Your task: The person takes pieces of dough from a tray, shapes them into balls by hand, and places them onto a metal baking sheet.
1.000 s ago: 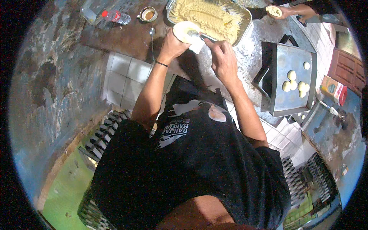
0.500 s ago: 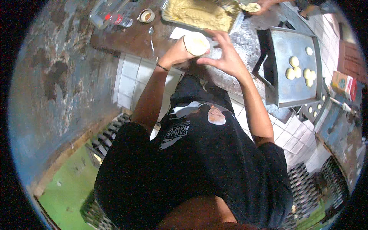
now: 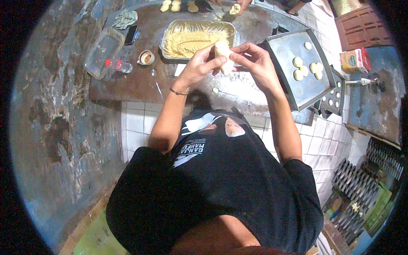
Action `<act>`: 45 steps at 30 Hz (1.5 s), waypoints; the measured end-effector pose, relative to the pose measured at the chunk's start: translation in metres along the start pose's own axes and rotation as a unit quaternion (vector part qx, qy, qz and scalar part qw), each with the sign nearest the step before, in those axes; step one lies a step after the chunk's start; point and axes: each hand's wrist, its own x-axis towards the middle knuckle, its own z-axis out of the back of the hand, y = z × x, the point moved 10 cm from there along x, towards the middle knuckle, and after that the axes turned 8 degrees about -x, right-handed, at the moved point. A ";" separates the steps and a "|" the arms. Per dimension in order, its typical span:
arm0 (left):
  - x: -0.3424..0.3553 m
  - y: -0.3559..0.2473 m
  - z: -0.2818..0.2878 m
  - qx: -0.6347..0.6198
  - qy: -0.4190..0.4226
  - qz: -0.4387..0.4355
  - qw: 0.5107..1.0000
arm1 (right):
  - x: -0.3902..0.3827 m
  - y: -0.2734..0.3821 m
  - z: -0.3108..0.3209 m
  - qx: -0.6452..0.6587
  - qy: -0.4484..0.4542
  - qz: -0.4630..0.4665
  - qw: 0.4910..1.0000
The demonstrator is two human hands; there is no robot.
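My left hand (image 3: 201, 68) and my right hand (image 3: 250, 63) both grip a pale piece of dough (image 3: 223, 57) held upright above the table's front, fingers pinched around it. Just behind it sits a foil tray (image 3: 170, 44) of yellow filling. A slim utensil (image 3: 227, 93) with a light blob at one end lies on the worktable (image 3: 114, 89) below my hands. To the left are a spoon (image 3: 154, 76), a cup (image 3: 146, 58) of brown liquid and a plastic bottle (image 3: 119, 66) with a red cap.
On the right are baking trays (image 3: 313, 85) with several dough rounds and a box (image 3: 352, 60). A plastic container (image 3: 102, 53), phone (image 3: 130, 35) and cloth (image 3: 126, 18) sit at the left. Another person's hand (image 3: 240, 6) holds dough at the back, near more dough rounds (image 3: 176, 6).
My right hand let go of the utensil it held and now grips the dough with my left. The dough turned from face-up to upright, and the view shifted to show more tabletop.
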 end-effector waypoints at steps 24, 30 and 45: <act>-0.004 -0.136 0.008 0.029 -0.036 -0.231 0.972 | 0.022 0.001 -0.117 0.449 -0.049 0.041 0.891; 0.016 -0.121 -0.075 -0.034 0.062 -0.218 0.973 | -0.010 0.017 -0.027 0.241 -0.292 0.225 0.898; 0.132 0.003 -0.198 0.053 0.067 -0.153 0.985 | -0.068 -0.010 0.169 -0.108 -0.168 0.080 0.977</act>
